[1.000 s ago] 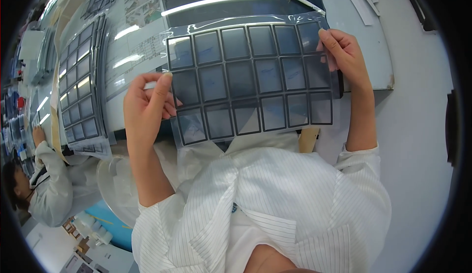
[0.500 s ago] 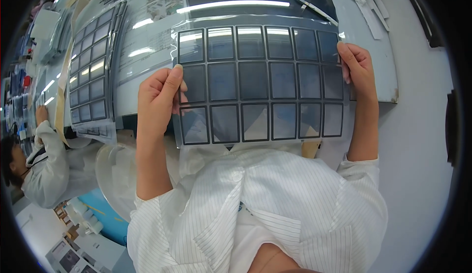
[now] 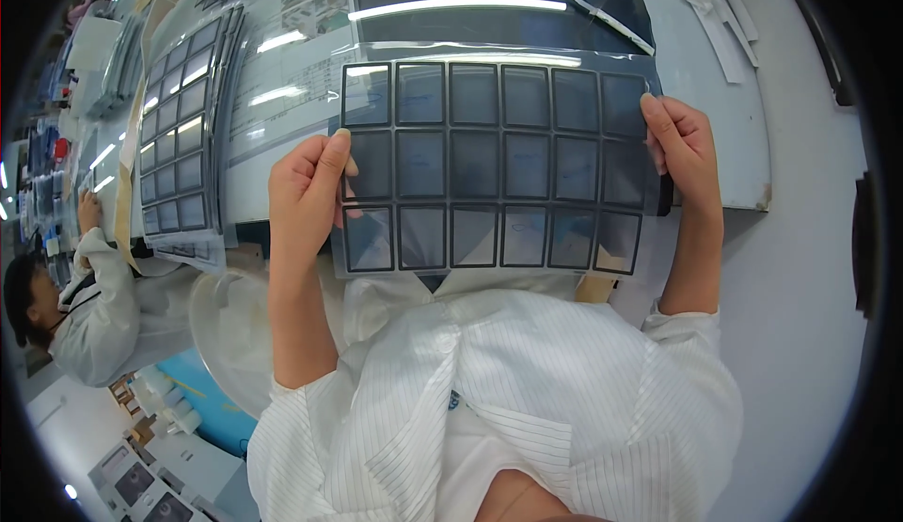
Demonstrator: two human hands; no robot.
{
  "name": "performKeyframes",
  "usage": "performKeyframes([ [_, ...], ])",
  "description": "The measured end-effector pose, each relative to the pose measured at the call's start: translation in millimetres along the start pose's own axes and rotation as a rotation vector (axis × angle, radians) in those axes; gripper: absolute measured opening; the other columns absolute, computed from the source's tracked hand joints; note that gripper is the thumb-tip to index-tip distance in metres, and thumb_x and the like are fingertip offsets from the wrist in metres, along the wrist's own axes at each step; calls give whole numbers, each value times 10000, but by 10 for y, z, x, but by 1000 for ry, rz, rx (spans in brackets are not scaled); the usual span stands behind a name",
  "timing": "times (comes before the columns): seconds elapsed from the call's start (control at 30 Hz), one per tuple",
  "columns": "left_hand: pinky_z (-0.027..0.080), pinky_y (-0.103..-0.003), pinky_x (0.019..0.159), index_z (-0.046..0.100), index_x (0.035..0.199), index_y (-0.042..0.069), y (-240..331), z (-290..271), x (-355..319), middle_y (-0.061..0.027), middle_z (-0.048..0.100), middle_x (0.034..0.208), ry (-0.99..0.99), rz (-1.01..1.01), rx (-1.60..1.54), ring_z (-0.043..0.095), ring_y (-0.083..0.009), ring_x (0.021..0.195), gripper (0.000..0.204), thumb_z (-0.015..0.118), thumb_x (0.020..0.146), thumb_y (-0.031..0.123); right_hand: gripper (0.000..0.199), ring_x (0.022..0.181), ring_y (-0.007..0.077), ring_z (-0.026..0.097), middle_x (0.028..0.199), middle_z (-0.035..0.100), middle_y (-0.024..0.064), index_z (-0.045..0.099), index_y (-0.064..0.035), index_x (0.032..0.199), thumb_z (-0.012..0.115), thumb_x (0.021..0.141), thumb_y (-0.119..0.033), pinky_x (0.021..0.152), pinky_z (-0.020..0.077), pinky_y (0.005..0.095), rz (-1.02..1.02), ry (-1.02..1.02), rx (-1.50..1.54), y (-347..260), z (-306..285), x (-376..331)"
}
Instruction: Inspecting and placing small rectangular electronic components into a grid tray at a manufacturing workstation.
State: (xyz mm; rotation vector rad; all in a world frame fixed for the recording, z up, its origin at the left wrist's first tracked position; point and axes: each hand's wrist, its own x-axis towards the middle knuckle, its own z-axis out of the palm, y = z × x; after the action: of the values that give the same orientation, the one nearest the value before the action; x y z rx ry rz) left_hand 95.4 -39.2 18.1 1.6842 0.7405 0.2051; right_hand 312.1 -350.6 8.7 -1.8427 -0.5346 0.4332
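A clear film sheet [image 3: 475,165] carries black-framed rectangular panels in three rows and spans the space between my two hands. My left hand [image 3: 308,188] pinches its left edge, thumb on top and fingers partly showing through beneath. At the upper part of the right edge, my right hand [image 3: 684,141] grips the sheet between thumb and fingers. The sheet's near part hangs past the table edge, and my shirt shows through it. Under its far part lies a dark mat [image 3: 470,14]. Bright lamp reflections cross the top row.
On the left lies a stack of similar panel sheets [image 3: 179,132]. A white pen-like tool [image 3: 611,23] rests on the mat, and white strips [image 3: 720,33] lie at the far right. A co-worker [image 3: 85,306] sits at the left beside a round whitish container [image 3: 226,334].
The sheet has tilted a little, its right side narrowing and shifting slightly left. Both hands keep their hold and have moved slightly nearer to me.
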Motion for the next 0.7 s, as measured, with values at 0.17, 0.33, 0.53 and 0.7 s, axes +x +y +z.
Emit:
performKeyframes([
  [0.17,332,-186,372,581,707,44,-52,28,27,54,422,492,47,67,-1,380,-15,387,371,581,971,304,436,409,14,331,524,399,-61,496,-88,630,544,990,-328,384,220,196,-13,5,-1,67,-21,-10],
  [0.33,325,-192,369,594,707,41,-127,62,3,59,400,481,103,181,-20,348,-13,384,371,589,968,306,428,493,8,326,564,387,-75,506,-86,649,532,997,-334,450,234,198,-143,-15,-54,120,-32,24],
  [0.53,307,-205,365,593,703,45,-128,-4,32,66,384,464,121,216,-39,344,-20,379,366,593,963,303,425,561,39,341,593,401,-62,501,-64,661,527,994,-326,518,282,225,-150,-12,-1,92,28,23],
  [0.7,319,-210,373,590,698,57,-117,-12,88,63,378,454,37,167,-69,342,-26,368,368,584,962,312,426,558,40,347,594,407,-64,503,-71,667,527,991,-345,519,291,225,-151,-1,-42,167,-15,41],
])
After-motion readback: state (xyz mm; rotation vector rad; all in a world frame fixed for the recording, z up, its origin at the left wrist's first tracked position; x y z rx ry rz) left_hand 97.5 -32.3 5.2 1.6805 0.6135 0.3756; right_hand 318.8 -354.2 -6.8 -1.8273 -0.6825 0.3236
